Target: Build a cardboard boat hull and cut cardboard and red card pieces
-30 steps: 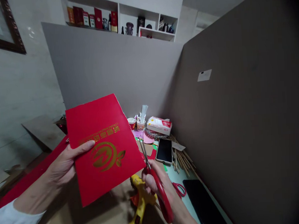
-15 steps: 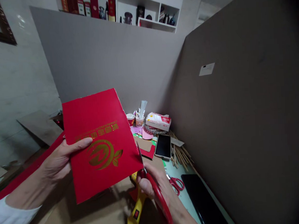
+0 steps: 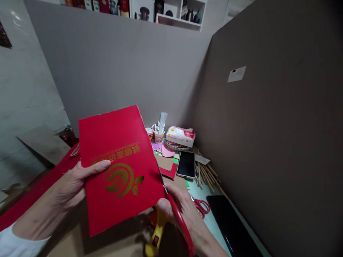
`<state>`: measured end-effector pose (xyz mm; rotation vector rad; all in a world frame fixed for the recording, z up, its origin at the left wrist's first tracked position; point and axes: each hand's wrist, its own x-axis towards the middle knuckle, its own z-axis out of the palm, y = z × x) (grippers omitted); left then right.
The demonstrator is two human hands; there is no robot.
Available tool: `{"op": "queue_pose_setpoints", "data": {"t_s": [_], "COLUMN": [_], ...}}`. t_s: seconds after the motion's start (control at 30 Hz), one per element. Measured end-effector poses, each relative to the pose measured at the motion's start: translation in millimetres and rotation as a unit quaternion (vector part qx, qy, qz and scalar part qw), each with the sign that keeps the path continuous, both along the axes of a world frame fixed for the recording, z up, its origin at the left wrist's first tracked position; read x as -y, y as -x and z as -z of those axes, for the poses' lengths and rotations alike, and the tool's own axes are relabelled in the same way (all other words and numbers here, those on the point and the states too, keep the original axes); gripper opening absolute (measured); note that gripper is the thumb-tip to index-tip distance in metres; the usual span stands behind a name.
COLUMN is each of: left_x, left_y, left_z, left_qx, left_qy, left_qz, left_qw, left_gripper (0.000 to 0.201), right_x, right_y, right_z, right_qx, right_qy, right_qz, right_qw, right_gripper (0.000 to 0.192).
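Grey partition boards (image 3: 122, 69) upright behind and to the right of the red card, dark one (image 3: 274, 119) filling the right side w/ a small white label (image 3: 237, 74) stuck on it. White shelf (image 3: 165, 10) above the card, over the partition's top edge, w/ red boxes and small jars.

Red card (image 3: 120, 165) held up mid-frame, tilted, gold logo and gold lettering on its face (lettering upside down). Brown cardboard surface (image 3: 109, 250) below the card.

Left hand (image 3: 72, 183) at the card's left edge, closed on it, thumb across the front just beside the logo; white sleeve at the wrist. Right hand (image 3: 183, 212) at the card's lower right corner, closed through the handles of red-handled scissors (image 3: 176, 216); blades run up along the card's right edge, touching it (open or shut blades: can't tell, mostly hidden by the card).

Yellow glue gun (image 3: 155, 236) lying below the card's lower right corner, partly under the right hand. Black slab (image 3: 237, 232) well right of the card, flat on the table. Phone (image 3: 186, 164) right of the card, screen up. Tissue pack (image 3: 180, 136) beyond the phone. Bundle of wooden sticks (image 3: 205, 174) just right of the phone. Second, smaller red scissors (image 3: 201, 206) right of the right hand. Paper cups (image 3: 157, 135) w/ pens, just off the card's upper right corner.
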<state>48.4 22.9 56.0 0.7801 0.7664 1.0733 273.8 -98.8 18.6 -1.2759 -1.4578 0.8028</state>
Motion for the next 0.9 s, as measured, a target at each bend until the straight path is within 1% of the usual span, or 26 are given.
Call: {"op": "queue_pose_setpoints", "data": {"t_s": [0.1, 0.27, 0.43, 0.57, 0.8, 0.9], "left_x": [-0.6, 2.7, 3.0, 1.7, 4.5, 6.0], "left_y": [-0.3, -4.2, -6.5, -6.5, -11.3, -11.5], "left_z": [1.2, 0.6, 3.0, 4.4, 0.0, -1.3], "left_qx": [0.000, 0.000, 0.005, -0.001, -0.008, 0.000], "left_qy": [0.001, 0.002, -0.006, -0.017, -0.012, -0.021], "left_qz": [0.004, 0.010, 0.009, 0.010, 0.015, 0.021], "left_qw": [1.000, 1.000, 1.000, 1.000, 1.000, 1.000], "left_gripper": [0.082, 0.082, 0.084, 0.084, 0.077, 0.076], "right_x": [-0.5, -0.3, -0.6, -1.8, -4.3, -6.3], "right_y": [0.1, 1.8, 2.3, 0.2, -2.0, -3.2], "right_z": [3.3, 4.6, 2.2, 4.9, 11.7, 9.7], "right_qx": [0.026, 0.033, 0.055, 0.049, 0.089, 0.077], "right_qy": [0.024, 0.023, 0.026, 0.008, -0.018, -0.016], "right_qz": [-0.008, -0.004, 0.021, 0.011, 0.044, 0.026], "right_qw": [0.999, 0.999, 0.998, 0.999, 0.995, 0.997], "right_gripper": [0.043, 0.041, 0.041, 0.041, 0.043, 0.042]}}
